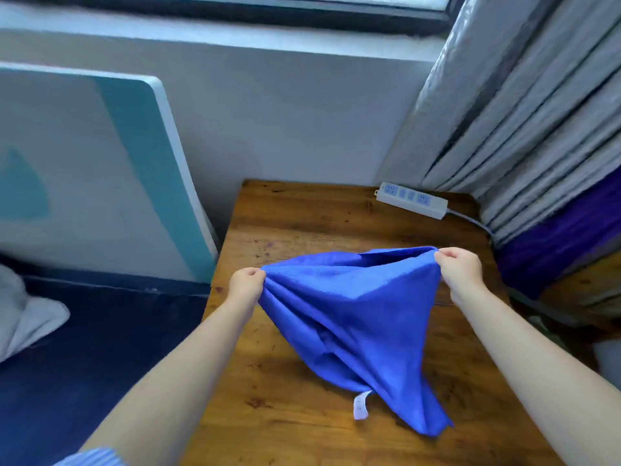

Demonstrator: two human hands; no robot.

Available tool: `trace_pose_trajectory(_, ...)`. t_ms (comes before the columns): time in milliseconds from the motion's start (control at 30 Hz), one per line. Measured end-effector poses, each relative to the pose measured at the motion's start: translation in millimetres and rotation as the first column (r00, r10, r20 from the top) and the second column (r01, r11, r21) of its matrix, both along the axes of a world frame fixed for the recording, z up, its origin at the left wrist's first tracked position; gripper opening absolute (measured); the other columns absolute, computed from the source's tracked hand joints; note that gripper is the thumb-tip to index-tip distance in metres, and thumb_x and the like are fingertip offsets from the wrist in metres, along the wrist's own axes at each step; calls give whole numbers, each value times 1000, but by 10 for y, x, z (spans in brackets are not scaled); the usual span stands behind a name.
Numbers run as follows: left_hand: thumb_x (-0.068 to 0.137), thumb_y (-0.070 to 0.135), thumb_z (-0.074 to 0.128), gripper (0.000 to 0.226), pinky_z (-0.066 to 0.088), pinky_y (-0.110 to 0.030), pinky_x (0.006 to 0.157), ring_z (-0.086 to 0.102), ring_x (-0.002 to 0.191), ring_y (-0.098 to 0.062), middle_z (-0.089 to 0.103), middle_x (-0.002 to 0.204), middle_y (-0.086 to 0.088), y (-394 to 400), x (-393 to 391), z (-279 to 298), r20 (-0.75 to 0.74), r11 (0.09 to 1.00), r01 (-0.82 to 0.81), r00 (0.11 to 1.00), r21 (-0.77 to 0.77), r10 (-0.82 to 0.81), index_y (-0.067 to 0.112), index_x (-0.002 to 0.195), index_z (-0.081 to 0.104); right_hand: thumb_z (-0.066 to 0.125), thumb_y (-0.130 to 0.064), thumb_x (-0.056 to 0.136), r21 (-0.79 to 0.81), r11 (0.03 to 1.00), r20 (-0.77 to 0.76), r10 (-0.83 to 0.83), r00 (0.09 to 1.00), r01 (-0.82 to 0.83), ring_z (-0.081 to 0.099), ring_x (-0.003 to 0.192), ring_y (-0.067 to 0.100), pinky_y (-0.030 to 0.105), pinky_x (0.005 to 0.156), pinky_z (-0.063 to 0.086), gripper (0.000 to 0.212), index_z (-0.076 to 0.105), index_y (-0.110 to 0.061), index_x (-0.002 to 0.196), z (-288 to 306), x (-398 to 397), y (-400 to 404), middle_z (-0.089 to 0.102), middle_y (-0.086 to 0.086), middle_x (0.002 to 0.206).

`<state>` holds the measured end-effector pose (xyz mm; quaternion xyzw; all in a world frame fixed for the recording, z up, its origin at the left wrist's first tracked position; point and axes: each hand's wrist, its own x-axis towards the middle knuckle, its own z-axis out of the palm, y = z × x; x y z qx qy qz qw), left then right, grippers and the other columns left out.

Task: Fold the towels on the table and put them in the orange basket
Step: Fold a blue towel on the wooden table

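Note:
A blue towel (356, 311) hangs in the air above the wooden table (302, 223), stretched between both hands. My left hand (245, 285) pinches its left upper corner and my right hand (462, 270) pinches its right upper corner. The cloth sags into folds and narrows to a point near the table's front, where a small white label (361, 405) dangles. No orange basket is in view.
A white power strip (411, 200) with its cable lies at the table's back right corner. Grey curtains (524, 122) hang at the right. A white and teal board (100, 169) leans on the wall at the left, above a dark blue surface (84, 348) holding white cloth (23, 314).

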<state>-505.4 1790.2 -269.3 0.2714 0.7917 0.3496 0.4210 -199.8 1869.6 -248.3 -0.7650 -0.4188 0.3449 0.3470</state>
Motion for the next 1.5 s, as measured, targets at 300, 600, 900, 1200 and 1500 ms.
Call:
trace_pose_trajectory(300,86,1,45,31,32,-24,55,40,74,-22,46,66,-6,332,-272,1036,-115,983,-86,988,162,105,14,58,49,46,3,81,112,994,38,-5,999,1,43,72,23,20,46,28,23,59,-1,62,970,-124,437,45,9,60)
trace_pose_trajectory(600,90,7,45,10,38,-12,52,46,64,-6,50,70,11,841,-201,2039,16,747,-231,959,623,283,14,88,51,42,-9,87,478,876,-103,128,986,-63,44,78,19,26,66,36,17,59,-14,87,2084,-647,950,52,5,79)
trace_pose_trajectory(900,79,-4,47,29,40,-23,65,50,87,-26,50,82,1,580,-294,1508,-337,960,99,942,261,-5,13,103,45,46,-1,84,116,910,-34,405,914,-399,46,83,22,28,63,40,23,57,-10,67,1520,-698,772,48,3,65)
trace_pose_trajectory(1200,86,9,43,33,45,-35,93,52,115,-31,56,124,-14,-90,-36,280,-267,276,524,94,-806,-959,4,114,59,47,-3,85,-635,637,265,711,651,-437,61,85,33,34,59,42,11,57,0,88,-24,-217,-376,59,18,85)
trace_pose_trajectory(1500,82,11,42,26,45,-30,76,52,93,-28,56,101,-8,-609,170,-325,5,24,632,43,-775,-999,10,100,61,34,-7,91,-850,219,287,955,-73,-480,53,112,31,32,75,42,53,29,-26,140,-671,-84,-1045,37,12,134)
